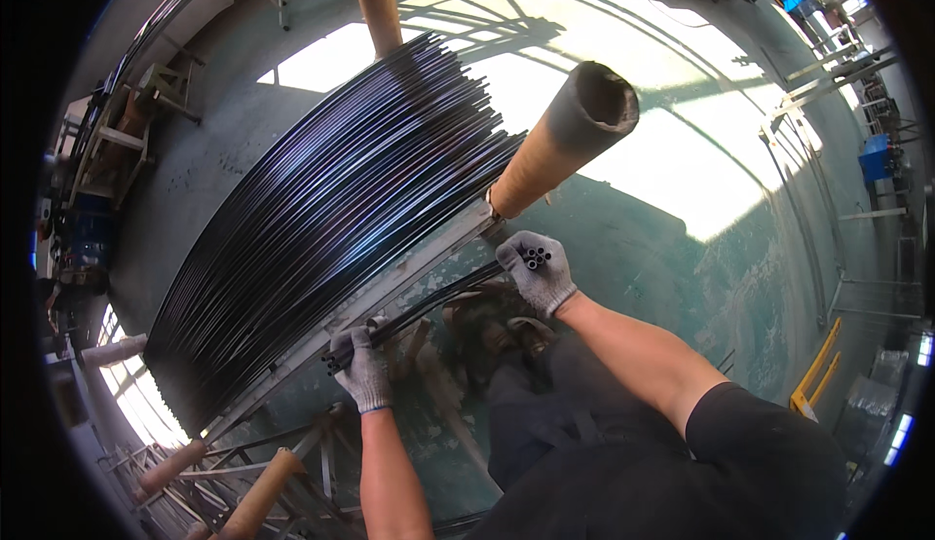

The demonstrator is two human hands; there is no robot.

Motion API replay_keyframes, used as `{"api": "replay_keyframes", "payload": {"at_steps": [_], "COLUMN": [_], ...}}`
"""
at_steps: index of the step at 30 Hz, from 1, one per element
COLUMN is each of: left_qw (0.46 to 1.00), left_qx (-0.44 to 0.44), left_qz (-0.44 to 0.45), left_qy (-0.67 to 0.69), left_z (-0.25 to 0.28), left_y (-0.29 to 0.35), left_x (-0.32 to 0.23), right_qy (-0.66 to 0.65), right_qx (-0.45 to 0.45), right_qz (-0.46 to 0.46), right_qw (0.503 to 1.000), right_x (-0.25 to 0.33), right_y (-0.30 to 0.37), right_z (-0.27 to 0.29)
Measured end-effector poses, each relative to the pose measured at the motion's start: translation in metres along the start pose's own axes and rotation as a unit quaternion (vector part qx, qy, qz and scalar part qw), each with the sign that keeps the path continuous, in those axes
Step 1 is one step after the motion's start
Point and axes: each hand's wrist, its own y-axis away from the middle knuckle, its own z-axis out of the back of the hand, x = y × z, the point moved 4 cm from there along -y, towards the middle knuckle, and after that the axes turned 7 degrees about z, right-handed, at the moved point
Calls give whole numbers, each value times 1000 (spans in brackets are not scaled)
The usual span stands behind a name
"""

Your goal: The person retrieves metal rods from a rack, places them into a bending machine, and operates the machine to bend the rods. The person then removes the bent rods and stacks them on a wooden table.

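A small bundle of thin black metal tubes runs across in front of me, just on my side of a metal rail. My right hand, in a pale work glove, is closed round one end, and several round tube openings show at its fist. Toward the other end my left hand, gloved too, grips the same bundle, with dark tube ends beside its fingers. Past the rail lies a large stack of long black tubes, their ends uneven at the upper right.
The metal rail borders the stack. A brown-sleeved upright post rises by my right hand, and another post stands beyond. Wrapped posts and metal frames are at lower left. A yellow frame stands at right on the green floor.
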Motion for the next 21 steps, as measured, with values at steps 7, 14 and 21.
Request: {"api": "replay_keyframes", "payload": {"at_steps": [7, 14, 21], "left_qw": [988, 963, 948], "left_qx": [136, 231, 273], "left_qz": [-60, -119, -136], "left_qy": [-30, -71, -89], "left_z": [-113, -306, -523], "left_y": [124, 195, 291], "left_x": [-84, -126, -145], "right_qy": [-17, 9, 30], "right_qx": [-191, -354, -408], "right_qz": [-61, -68, -69], "right_qw": [980, 933, 910], "right_x": [41, 1, -78], "right_y": [49, 70, 71], "right_z": [172, 372, 584]}}
